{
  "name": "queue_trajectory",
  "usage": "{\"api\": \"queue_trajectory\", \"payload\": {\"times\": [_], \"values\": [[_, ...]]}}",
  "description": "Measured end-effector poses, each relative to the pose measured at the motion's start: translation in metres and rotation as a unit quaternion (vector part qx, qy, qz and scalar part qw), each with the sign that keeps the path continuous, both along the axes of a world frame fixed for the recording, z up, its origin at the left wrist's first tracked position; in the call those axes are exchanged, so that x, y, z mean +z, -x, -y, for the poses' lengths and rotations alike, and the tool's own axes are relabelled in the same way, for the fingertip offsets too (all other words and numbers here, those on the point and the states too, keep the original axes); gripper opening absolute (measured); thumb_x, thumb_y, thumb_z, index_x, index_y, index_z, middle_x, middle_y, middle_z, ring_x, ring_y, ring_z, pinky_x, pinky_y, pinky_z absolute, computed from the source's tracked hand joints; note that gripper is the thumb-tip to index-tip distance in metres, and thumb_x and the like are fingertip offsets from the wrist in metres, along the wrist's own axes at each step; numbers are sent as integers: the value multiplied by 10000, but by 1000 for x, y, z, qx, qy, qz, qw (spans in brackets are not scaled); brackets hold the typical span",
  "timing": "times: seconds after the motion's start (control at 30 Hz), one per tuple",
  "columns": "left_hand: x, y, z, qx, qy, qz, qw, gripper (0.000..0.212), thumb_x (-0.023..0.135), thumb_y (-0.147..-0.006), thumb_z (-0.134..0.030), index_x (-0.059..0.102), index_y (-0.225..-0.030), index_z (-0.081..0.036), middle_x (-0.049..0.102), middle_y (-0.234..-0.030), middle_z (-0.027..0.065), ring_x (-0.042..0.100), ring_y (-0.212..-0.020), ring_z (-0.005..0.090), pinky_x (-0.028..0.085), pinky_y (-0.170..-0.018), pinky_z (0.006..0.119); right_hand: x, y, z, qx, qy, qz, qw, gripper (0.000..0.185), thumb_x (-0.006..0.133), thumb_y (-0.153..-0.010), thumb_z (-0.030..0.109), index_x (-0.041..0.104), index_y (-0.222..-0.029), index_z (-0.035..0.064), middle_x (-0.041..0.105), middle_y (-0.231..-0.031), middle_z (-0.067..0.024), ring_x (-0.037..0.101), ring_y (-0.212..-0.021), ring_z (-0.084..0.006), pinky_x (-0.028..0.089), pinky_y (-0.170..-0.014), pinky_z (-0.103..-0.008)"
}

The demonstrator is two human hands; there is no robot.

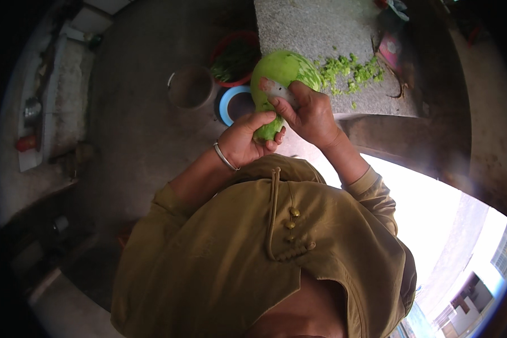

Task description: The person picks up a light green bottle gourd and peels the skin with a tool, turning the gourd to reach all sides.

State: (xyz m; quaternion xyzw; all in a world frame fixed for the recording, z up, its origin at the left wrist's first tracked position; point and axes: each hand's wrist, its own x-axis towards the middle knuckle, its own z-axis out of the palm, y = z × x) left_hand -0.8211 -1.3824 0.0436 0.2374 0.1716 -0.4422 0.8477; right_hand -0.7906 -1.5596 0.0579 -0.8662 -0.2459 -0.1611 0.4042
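Note:
A large pale green bottle-shaped gourd rests partly over the edge of a rough stone slab. My left hand, with a metal bangle at its wrist, is closed around the gourd's narrow end, thumb on top. In my right hand is a pale, flat tool, perhaps a peeler or scraper blade, lying against the gourd's side; my fingers hide part of it. Darker green patches of skin show on the gourd's right side and narrow end. Chopped green peelings or leaf bits lie scattered on the slab to the right.
Left of the slab stand a red basin with leafy greens, a blue-rimmed basin and a dark bucket. A pink item lies at the slab's right side. A ledge with a metal bowl runs along the far left.

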Motion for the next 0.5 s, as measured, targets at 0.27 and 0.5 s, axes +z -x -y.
{"api": "queue_trajectory", "payload": {"times": [0.27, 0.5], "values": [[4, -15, 6, 16, 94, -93, 991, 368, 616, -852, -224, 453, -1107, -16, 526, -940, 123, 532, -774, 156, 442, -564, 211, -10, -33, 22, 17, 80, 77, 994, 369, 651, -803, 401, 508, -745, 66, 563, -582, -125, 578, -491, -311, 465, -438, -383], [8, -16, 16, 15, 58, -86, 994, 463, 579, -879, -273, 380, -1194, 2, 471, -967, 121, 496, -754, 122, 402, -526, 176, -10, -77, 51, -110, 203, 114, 966, 327, 574, -863, 397, 565, -775, 82, 587, -599, -98, 584, -473, -270, 473, -417, -352]]}}
